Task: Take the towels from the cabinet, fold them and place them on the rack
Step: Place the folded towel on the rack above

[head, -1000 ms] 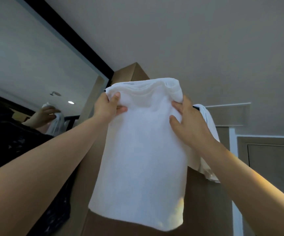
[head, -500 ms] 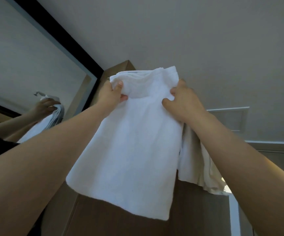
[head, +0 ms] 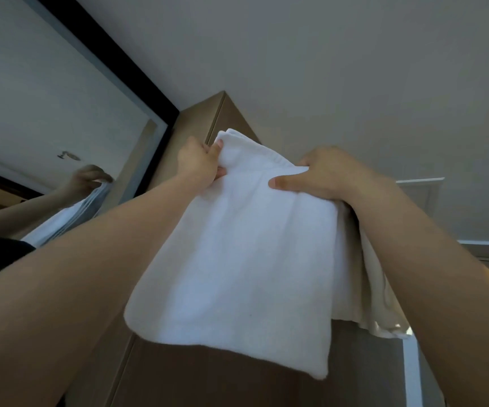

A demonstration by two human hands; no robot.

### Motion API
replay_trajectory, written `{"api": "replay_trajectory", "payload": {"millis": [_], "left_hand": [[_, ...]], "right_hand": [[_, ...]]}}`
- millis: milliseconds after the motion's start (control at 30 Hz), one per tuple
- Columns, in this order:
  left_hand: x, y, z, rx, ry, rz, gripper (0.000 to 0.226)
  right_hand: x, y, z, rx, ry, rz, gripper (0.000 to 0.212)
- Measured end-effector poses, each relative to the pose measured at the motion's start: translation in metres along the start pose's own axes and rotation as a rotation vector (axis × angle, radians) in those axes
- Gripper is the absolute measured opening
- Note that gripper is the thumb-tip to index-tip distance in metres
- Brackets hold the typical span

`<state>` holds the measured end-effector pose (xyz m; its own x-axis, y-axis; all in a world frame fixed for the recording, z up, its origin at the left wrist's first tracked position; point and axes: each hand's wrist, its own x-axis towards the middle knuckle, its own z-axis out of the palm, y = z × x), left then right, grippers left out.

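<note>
Towel (head: 237, 259), white and folded, was held high before the wooden cabinet (head: 196, 121), its upper edge gripped by curled fingers of left hand (head: 197, 161) and right hand (head: 332, 176), presumably to keep the fold flat for draping over a rack not in view.

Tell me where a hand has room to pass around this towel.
Bare brown panel shows between the left hand and the mirror frame, and again below the lower edge of the white towel. Crowded at the right: a second towel hangs behind the right hand.
</note>
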<state>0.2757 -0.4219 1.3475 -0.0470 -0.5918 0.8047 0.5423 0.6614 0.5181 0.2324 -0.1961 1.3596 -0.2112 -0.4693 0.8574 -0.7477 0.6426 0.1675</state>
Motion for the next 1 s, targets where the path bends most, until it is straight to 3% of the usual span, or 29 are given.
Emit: {"api": "replay_trajectory", "payload": {"millis": [100,200,300,433,667,800,1000], "left_hand": [[0.005,0.004,0.008,0.049,0.092,0.006,0.026],[0.004,-0.003,0.013,0.205,0.041,0.074,0.015],[0.002,-0.003,0.009,0.476,-0.160,0.138,0.039],[0.002,0.009,0.014,0.682,-0.308,0.077,0.055],[0.000,-0.021,-0.013,0.541,-0.224,0.194,0.053],[0.003,-0.008,-0.001,0.786,-0.347,0.186,0.060],[0.008,-0.013,0.004,0.995,-0.321,0.158,0.069]], "right_hand": [[-0.002,0.001,0.001,-0.023,0.015,-0.025,0.051],[-0.002,0.002,0.002,-0.034,0.030,-0.043,0.052],[-0.002,0.002,0.002,-0.044,0.030,-0.060,0.051],[-0.001,0.004,0.005,-0.022,0.062,-0.076,0.052],[0.000,0.004,0.005,-0.028,0.083,-0.074,0.051],[0.000,0.006,0.006,-0.027,0.119,-0.080,0.051],[-0.001,0.008,0.006,0.020,0.128,-0.082,0.053]]}}
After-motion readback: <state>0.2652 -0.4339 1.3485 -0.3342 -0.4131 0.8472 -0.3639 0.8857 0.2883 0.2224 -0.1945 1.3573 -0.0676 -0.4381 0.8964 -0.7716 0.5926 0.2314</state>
